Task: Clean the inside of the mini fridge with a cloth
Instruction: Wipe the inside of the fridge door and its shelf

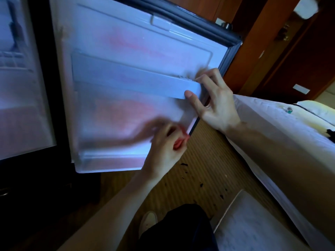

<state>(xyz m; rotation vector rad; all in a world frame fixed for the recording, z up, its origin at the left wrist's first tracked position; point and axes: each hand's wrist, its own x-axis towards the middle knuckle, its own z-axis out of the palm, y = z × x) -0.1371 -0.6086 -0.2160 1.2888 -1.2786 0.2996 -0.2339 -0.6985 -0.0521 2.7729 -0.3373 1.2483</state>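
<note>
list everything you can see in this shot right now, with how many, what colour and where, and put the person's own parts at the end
fridge door: one, white inner liner with dark gasket, open, centre
door shelf rail: one, white, across the door's middle
fridge interior: one, pale, far left
cloth: one, red, mostly hidden in the left hand, blurred
floor: one, tan striped, dark specks scattered on it
bed: one, white sheet, right
wooden cabinetry: brown, upper right
shoe: one, white, bottom centre
left hand: one, grips the cloth at the door's lower right
right hand: one, pinches the rail's right end
</note>
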